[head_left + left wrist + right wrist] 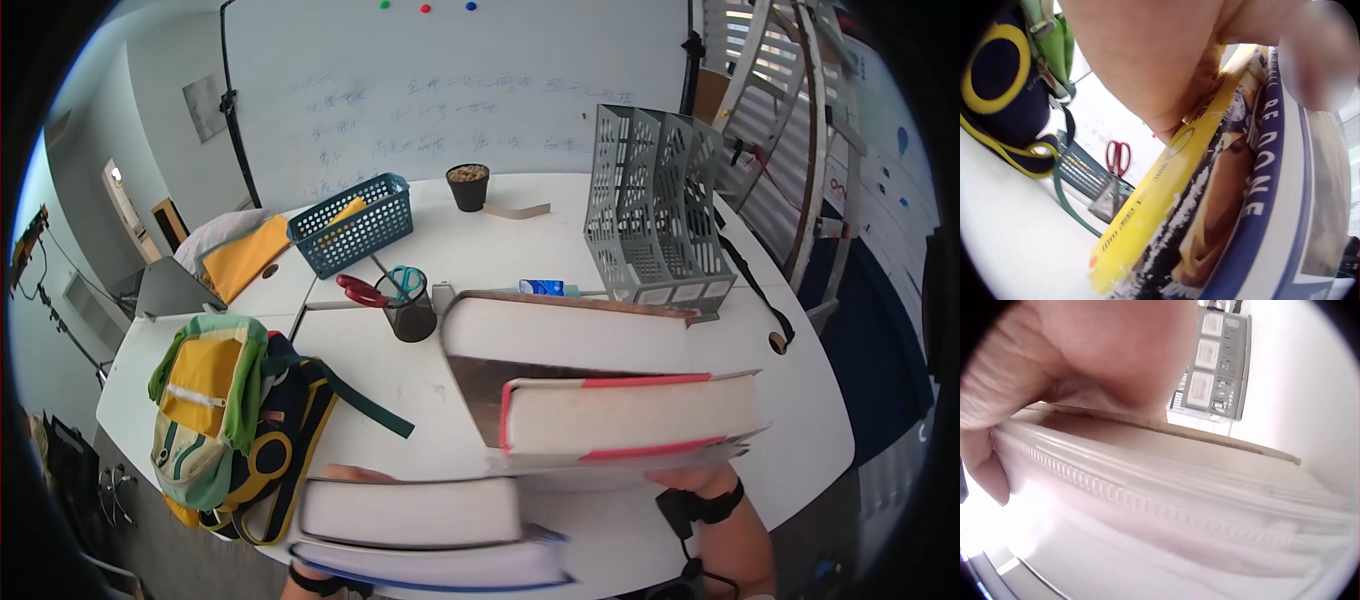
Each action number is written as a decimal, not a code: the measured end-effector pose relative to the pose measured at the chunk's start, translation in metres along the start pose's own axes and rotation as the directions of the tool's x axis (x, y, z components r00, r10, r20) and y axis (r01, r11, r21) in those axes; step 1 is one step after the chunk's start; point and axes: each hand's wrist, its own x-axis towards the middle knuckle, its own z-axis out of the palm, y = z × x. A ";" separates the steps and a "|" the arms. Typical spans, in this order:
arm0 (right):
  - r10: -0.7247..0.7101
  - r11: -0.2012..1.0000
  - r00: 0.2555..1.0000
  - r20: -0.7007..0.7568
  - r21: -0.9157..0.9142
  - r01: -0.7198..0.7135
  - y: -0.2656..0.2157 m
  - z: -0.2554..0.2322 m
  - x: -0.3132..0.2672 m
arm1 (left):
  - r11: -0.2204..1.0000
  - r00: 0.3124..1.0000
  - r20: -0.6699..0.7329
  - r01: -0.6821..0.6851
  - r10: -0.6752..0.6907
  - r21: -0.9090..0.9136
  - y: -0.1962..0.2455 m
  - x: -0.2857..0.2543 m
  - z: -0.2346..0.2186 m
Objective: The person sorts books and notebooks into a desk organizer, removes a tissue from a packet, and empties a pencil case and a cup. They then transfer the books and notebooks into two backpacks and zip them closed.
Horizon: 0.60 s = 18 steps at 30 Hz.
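Observation:
My left hand (357, 474) grips two books held together at the front of the table. In the left wrist view one book has a worn yellow spine (1154, 194); a blue-and-white book (1260, 181) lies against it. Over the table to the right, my right hand (702, 482) holds a stack: a thick book with red cover edges (630, 415), a larger thick book (570, 332) behind it, and a clear plastic cover with a ridged strip (1110, 489) on the near side. Thumb and fingers go round the stack in the right wrist view.
A grey file rack (660, 210) stands at the back right. On the left lie a green-and-yellow backpack (215, 400) and an orange folder (245, 260). A blue basket (350, 235), a mesh cup (412, 318) with scissors and a potted plant (468, 188) stand farther back.

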 end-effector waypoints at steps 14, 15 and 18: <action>0.147 0.978 0.976 0.163 0.126 -0.168 -0.010 -0.007 -0.017 | 0.731 0.867 0.170 -0.489 0.469 0.477 0.046 0.101 0.117; 0.171 0.980 0.967 0.190 0.065 -0.186 -0.006 -0.009 -0.018 | 0.722 0.849 0.258 -0.528 0.461 0.446 0.043 0.106 0.119; 0.146 0.988 0.976 0.164 0.029 -0.153 -0.008 -0.009 -0.014 | 0.726 0.862 0.309 -0.505 0.401 0.468 0.037 0.109 0.110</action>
